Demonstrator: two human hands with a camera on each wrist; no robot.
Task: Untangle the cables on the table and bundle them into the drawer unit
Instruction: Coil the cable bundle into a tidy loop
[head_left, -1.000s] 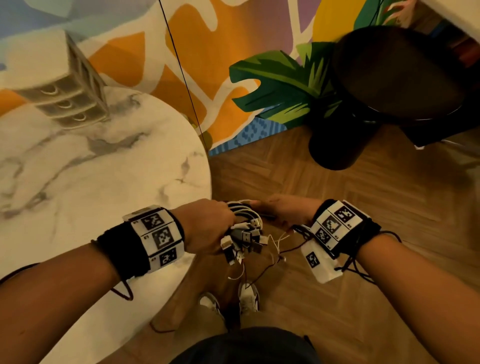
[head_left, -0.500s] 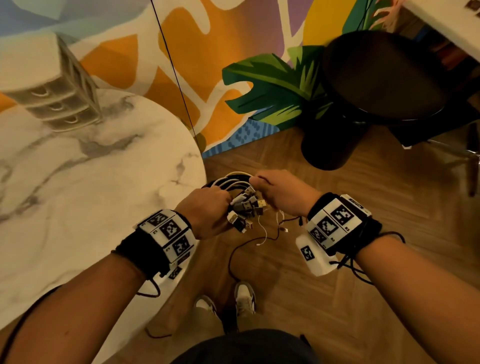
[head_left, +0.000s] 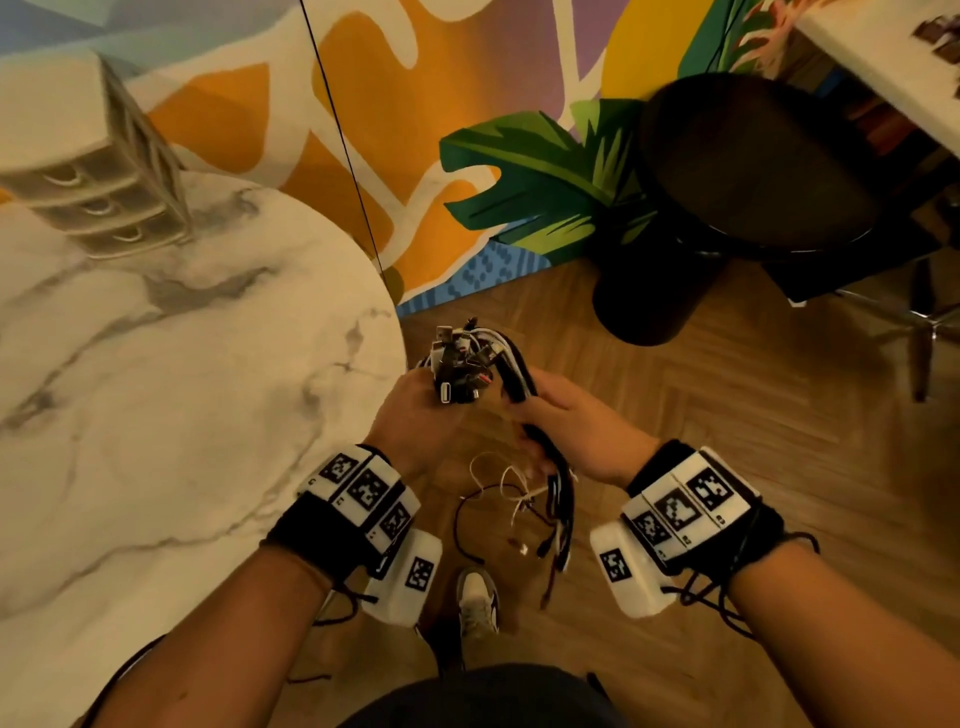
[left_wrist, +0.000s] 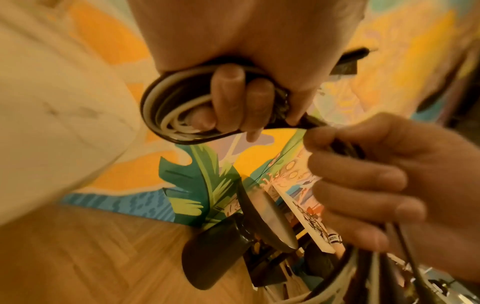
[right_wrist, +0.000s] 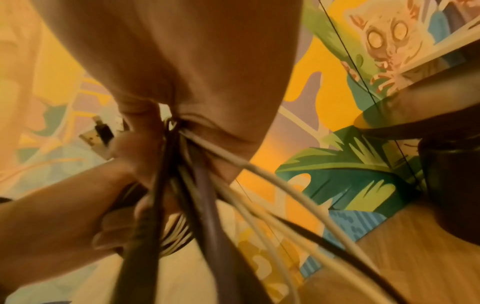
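The head view looks steeply down on both wrists; each wrist view sits close under its palm, facing outward — all three share the cables and mural wall.

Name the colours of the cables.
Black and white cables, clearest in the left wrist view.

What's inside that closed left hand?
The left hand grips a coiled loop of black and white cables, fingers curled through it. Their plug ends stick out above the fist in the head view. How many cables lie under the fingers cannot be seen.
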